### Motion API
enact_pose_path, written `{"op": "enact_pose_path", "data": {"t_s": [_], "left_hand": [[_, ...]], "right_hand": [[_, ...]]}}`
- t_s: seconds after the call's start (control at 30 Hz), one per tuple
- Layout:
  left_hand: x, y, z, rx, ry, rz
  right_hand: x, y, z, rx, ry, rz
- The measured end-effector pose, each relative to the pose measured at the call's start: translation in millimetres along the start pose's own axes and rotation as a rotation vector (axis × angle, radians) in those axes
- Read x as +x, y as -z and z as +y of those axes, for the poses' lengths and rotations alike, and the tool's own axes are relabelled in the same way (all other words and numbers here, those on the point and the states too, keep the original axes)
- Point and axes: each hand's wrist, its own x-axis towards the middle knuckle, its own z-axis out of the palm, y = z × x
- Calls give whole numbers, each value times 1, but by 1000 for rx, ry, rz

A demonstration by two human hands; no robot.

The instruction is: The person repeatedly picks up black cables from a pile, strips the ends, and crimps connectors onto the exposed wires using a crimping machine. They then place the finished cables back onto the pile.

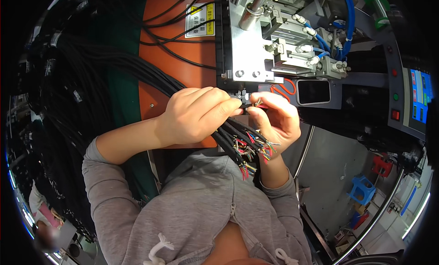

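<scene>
My left hand is closed on a black braided cable, just in front of the machine's metal fixture. Close to its fingertips, my right hand pinches the thin wires at that cable's end with thumb and forefinger. Below both hands, a bundle of black cables slants down to the right. Its stripped ends fan out in red, white, yellow, blue and green wires. On the left, the same kind of black cables run in a thick bunch up to my left hand.
A press-like machine with metal cylinders and blue air hoses stands ahead. Beneath the cables lies an orange board with a warning label. Right of the fixture are red cord, a phone-like device and a control screen.
</scene>
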Motion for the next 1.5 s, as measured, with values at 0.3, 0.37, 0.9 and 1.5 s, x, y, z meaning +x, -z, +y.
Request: {"op": "enact_pose_path", "data": {"t_s": [0.3, 0.37, 0.9, 1.5], "left_hand": [[1, -3, 6, -33, 61, -57], [1, -5, 10, -32, 104, -86], [-7, -20, 7, 217, 4, -123], [-4, -24, 7, 306, 92, -204]], "right_hand": [[7, 13, 8, 28, -116, -108], [7, 17, 7, -187, 41, -115], [24, 45, 0, -474, -250, -382], [3, 27, 30, -495, -224, -160]]}}
